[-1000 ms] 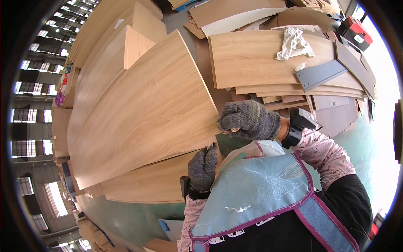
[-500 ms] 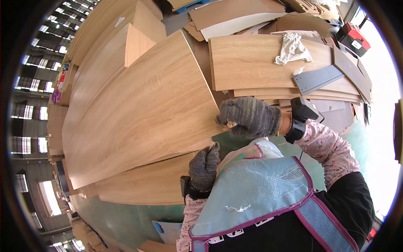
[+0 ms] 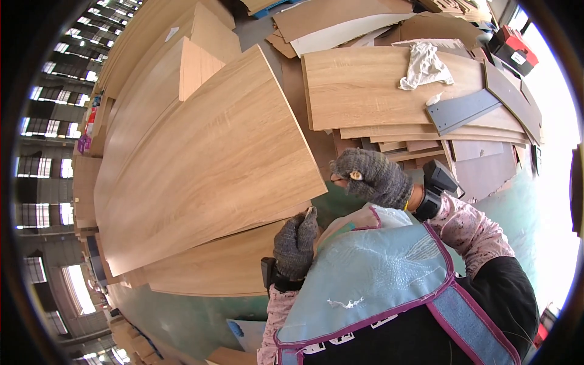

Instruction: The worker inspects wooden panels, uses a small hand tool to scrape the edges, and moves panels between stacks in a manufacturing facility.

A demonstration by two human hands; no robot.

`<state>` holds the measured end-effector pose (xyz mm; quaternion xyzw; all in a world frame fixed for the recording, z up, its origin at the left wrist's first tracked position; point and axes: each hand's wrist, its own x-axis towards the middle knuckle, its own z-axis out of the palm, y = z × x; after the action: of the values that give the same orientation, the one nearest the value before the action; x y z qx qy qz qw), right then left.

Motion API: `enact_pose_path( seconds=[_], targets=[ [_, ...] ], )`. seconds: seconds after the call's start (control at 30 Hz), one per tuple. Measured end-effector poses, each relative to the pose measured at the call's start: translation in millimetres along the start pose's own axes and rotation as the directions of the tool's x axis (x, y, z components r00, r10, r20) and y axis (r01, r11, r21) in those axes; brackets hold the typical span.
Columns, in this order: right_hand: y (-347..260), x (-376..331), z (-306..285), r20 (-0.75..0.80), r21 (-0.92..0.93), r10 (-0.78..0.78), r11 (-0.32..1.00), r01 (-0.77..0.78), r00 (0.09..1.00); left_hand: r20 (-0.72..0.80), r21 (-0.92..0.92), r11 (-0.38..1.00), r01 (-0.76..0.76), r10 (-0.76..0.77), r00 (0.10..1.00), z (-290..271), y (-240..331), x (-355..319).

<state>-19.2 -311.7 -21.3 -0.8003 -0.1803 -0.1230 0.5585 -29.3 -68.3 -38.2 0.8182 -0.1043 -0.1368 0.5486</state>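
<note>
Board: big flat light-brown wood-grain board (image 3: 213, 164), tilted, leaning on a stack of more long wooden boards (image 3: 140, 121), its near corner close to both hands.
Left hand: in a grey knit glove (image 3: 296, 243), curled shut on something small and pale by the board's lower edge; cannot tell what.
Right hand: in a grey knit glove (image 3: 372, 176), fingers bent and together, just beside the board's near corner; cannot tell if touching or gripping.
Feel: likely stiff, heavy and smooth, so maybe slippery; corners could chip.
Best hold: along two edges, one hand low under the bottom edge, one at the side.
Hidden: board's underside, palms of both hands, floor below the pale blue apron (image 3: 377, 267).
Farther off: white crumpled rag (image 3: 426, 64) and grey flat strip (image 3: 462, 111) on another pile of boards.
</note>
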Motion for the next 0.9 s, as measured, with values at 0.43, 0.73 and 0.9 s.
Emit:
enact_pose_path(
  seconds=[0.43,0.73,0.9],
  targets=[
    [-6.9,-0.7,8.1,-0.060,0.170,0.244,0.958,-0.231,0.968,-0.016,-0.287,0.955,0.079,-0.088,0.996,-3.5,-6.7,-5.9],
    [6.7,-18.7,30.7,0.204,0.620,0.529,0.581,-0.527,0.824,0.009,0.051,0.998,0.044,-0.045,0.999,-8.6,46.9,-7.0],
    [-3.0,-14.6,41.4,0.304,0.646,0.551,0.480,-0.593,0.777,-0.065,0.291,0.957,-0.012,0.032,0.997,-10.3,53.6,-9.3]
  ],
)
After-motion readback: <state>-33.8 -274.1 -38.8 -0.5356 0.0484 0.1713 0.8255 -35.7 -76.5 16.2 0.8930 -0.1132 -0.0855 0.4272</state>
